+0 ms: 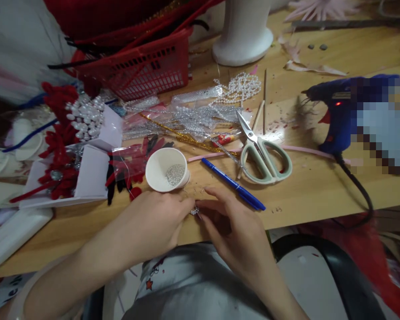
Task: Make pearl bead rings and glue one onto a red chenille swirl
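My left hand (155, 220) and my right hand (233, 226) meet at the near edge of the wooden table (320, 186). Their fingertips pinch a tiny cluster of silvery beads (195, 211) between them. Just above the hands a white paper cup (166, 170) lies tilted, with small silver beads in its bottom. A blue pen (233, 183) lies right of the cup, close to my right fingers.
Pale green scissors (264, 153) lie beyond the pen. A blue glue gun (340, 106), its cord trailing off the edge, sits at right. A red basket (143, 66), pearl strands (241, 86), clear bead packets, red pipe cleaners (61, 146) and a white stand (243, 33) fill the back.
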Demonstrator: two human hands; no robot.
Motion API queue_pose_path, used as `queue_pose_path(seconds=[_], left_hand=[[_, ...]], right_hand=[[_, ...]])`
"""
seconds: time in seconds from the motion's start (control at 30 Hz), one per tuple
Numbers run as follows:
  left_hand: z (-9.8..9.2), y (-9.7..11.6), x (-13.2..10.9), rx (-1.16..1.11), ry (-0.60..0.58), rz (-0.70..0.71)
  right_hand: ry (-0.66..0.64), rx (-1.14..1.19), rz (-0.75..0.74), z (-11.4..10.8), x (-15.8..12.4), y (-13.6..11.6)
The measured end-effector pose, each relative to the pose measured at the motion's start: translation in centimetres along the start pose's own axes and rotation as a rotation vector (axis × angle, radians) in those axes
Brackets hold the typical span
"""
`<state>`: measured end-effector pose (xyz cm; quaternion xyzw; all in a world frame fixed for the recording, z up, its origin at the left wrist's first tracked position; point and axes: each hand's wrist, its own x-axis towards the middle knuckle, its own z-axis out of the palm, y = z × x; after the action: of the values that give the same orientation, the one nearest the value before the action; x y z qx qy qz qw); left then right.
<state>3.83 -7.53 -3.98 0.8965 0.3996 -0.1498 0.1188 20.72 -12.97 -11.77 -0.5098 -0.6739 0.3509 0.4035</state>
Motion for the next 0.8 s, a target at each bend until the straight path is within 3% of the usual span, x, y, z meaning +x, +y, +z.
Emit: queue_pose_path(seconds=[0.17,0.37,0.8], left_hand=[[0.09,0.27,0.00,0.028,-0.052,0.010],[-0.40,0.48,0.16,0.029,-0.071,0.007],[-0.17,-0.29,0.02,-0.083,-0.001,0.027]], right_hand=[[-0.003,-0.019,0.006,-0.12,0.09,0.02],[0.052,-0.015,-0.091,0.01,-0.61,0.59],[0.065,-0.032,-0.028,0.05,-0.55,0.34]])
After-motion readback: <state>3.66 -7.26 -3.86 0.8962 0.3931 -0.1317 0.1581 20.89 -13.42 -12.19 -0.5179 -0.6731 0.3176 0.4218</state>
